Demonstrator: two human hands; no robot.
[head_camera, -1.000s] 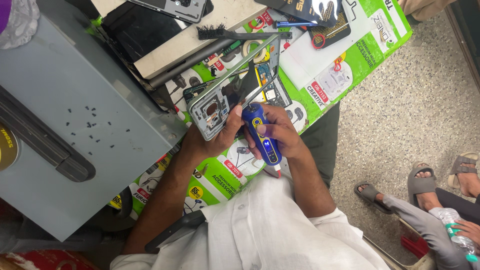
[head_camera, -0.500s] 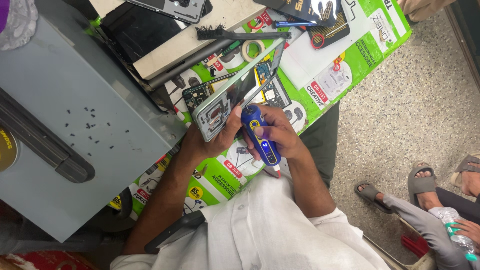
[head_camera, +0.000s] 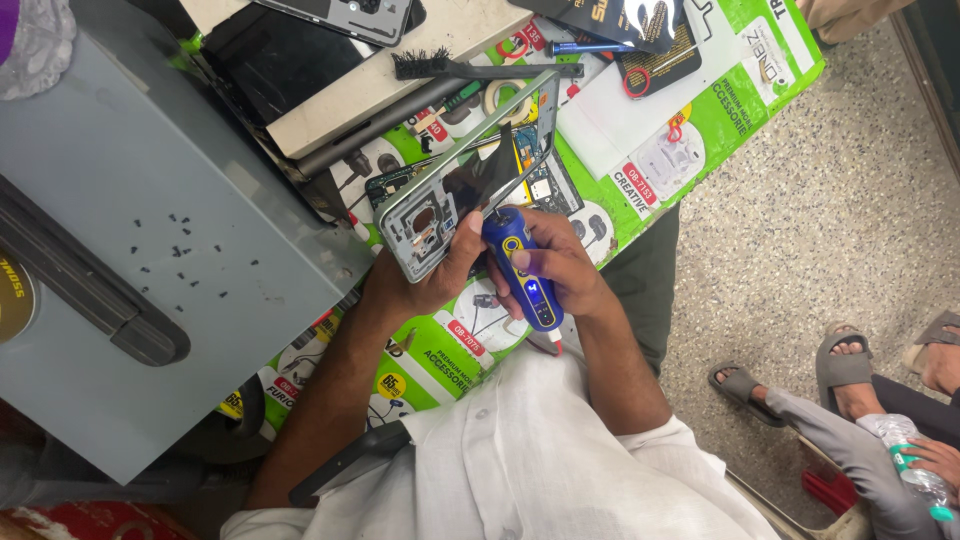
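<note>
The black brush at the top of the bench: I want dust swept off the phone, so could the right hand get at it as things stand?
Probably not at once: the right hand grips a blue electric screwdriver, and the raised phone frame stands between it and the brush.

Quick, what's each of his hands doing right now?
Left hand: closed on the opened phone frame, tilted up.
Right hand: closed on the blue electric screwdriver, tip at the frame.

The person wears a white, buttoned short-sleeved shirt; forearms bare.
</note>
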